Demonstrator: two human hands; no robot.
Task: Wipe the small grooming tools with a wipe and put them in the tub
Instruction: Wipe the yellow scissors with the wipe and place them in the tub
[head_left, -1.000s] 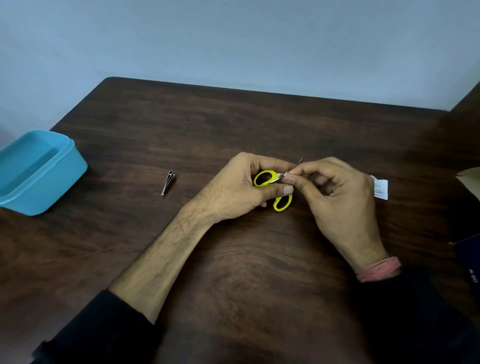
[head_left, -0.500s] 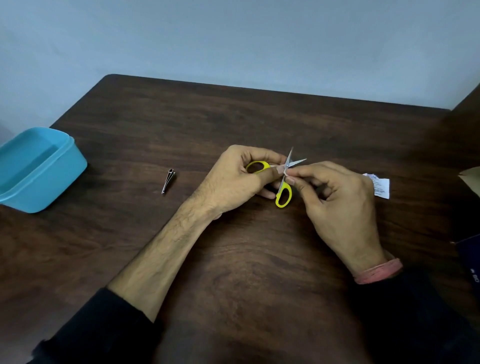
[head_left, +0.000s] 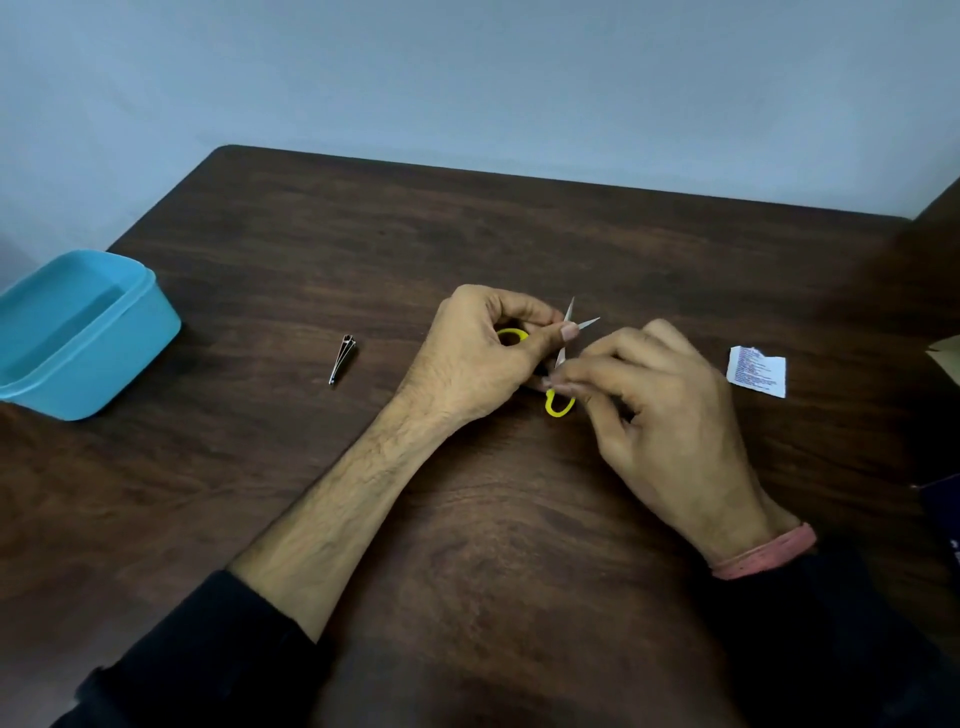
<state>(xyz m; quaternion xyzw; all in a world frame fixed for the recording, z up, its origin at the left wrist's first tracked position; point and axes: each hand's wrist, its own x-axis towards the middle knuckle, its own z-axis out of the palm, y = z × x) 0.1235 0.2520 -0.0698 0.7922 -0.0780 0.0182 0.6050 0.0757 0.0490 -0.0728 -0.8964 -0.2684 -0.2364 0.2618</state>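
Small scissors with yellow handle loops (head_left: 560, 408) are held just above the dark wooden table (head_left: 467, 234), blades spread apart and pointing away from me. My left hand (head_left: 478, 358) grips the upper loop, thumb beside the blades. My right hand (head_left: 660, 405) pinches one blade low down near the pivot; I cannot see whether a wipe is between its fingertips. A metal nail clipper (head_left: 343, 359) lies on the table left of my hands. The blue tub (head_left: 130, 353) stands open at the far left edge.
A torn white wipe packet (head_left: 756, 371) lies to the right of my right hand. A brown cardboard corner (head_left: 945, 358) and a dark object (head_left: 940, 499) poke in at the right edge. A pale wall runs behind the table.
The scissor blades have gone from closed to spread apart. My right hand's fingers slid down a blade towards the pivot. The clipper, tub and packet stayed put.
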